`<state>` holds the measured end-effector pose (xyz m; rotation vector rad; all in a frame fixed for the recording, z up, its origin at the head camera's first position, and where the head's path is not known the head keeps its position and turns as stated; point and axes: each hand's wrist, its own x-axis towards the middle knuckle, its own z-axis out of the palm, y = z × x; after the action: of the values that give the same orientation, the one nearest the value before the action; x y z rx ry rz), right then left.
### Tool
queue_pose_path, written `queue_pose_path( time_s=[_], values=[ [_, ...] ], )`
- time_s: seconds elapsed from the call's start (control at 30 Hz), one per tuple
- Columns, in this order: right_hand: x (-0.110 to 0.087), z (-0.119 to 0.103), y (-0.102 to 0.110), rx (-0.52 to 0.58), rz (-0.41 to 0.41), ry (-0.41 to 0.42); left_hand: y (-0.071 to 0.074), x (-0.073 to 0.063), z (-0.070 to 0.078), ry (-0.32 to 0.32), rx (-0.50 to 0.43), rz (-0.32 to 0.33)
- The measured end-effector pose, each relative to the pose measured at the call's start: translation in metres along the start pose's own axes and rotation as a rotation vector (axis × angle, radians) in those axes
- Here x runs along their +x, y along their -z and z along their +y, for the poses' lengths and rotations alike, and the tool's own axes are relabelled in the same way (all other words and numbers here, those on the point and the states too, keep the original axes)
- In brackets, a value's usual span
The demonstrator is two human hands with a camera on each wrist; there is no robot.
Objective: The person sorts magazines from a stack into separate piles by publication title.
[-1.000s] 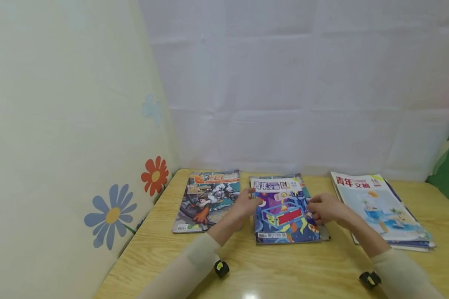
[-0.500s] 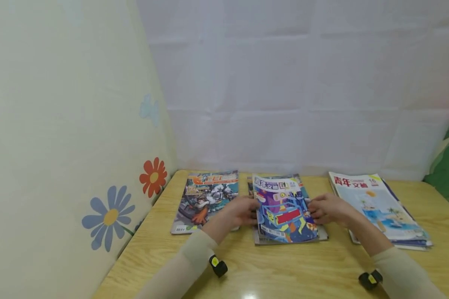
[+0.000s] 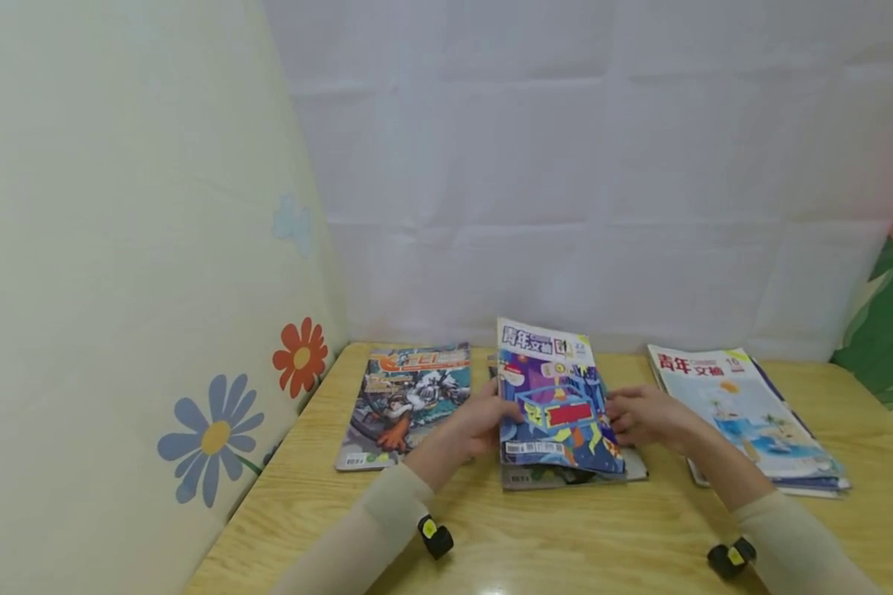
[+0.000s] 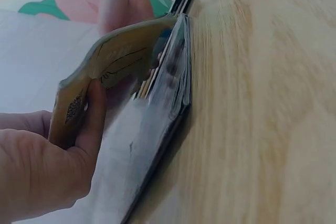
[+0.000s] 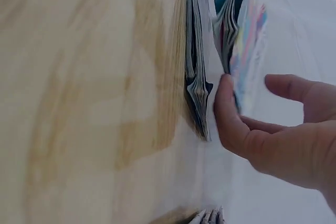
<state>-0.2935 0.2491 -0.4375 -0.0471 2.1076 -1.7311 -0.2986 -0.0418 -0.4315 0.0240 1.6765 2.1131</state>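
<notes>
A magazine with a purple and blue cover (image 3: pixel 558 388) is raised and tilted above the middle pile in the head view, its top edge higher than its bottom. My left hand (image 3: pixel 476 426) pinches its left edge, thumb on one face and fingers on the other; in the left wrist view the magazine's underside (image 4: pixel 126 51) bows outward. At the right edge is my right hand (image 3: pixel 651 413). In the right wrist view its fingertips (image 5: pixel 226 85) meet the magazine's edge from below, while the thumb stands apart from the cover. Beneath lies another magazine (image 3: pixel 528 479), mostly covered.
A magazine with a dark comic-style cover (image 3: pixel 420 397) lies to the left on the wooden table (image 3: pixel 565 537). On the right is a pile of magazines with a pale beach cover (image 3: pixel 737 417) on top. White cloth (image 3: pixel 454 165) hangs behind; a flower-painted wall (image 3: pixel 119 248) borders the left.
The purple magazine has come up off the middle pile and tilted, uncovering more of the magazine below. My left hand has shifted its hold along the left edge; the right has barely moved.
</notes>
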Motion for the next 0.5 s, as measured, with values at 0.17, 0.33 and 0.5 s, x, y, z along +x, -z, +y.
queue_pose_path(
  time_s=[0.17,0.33,0.5],
  values=[
    [0.0,0.002,0.007,0.074,-0.039,0.05,-0.006,0.001,0.004,-0.06,-0.022,-0.017],
    [-0.009,-0.002,0.008,0.166,-0.079,0.11,-0.01,0.003,0.008,-0.077,0.003,-0.023],
    [-0.023,-0.006,0.011,0.281,-0.132,0.127,-0.012,0.007,0.008,-0.092,0.001,-0.069]
  ],
)
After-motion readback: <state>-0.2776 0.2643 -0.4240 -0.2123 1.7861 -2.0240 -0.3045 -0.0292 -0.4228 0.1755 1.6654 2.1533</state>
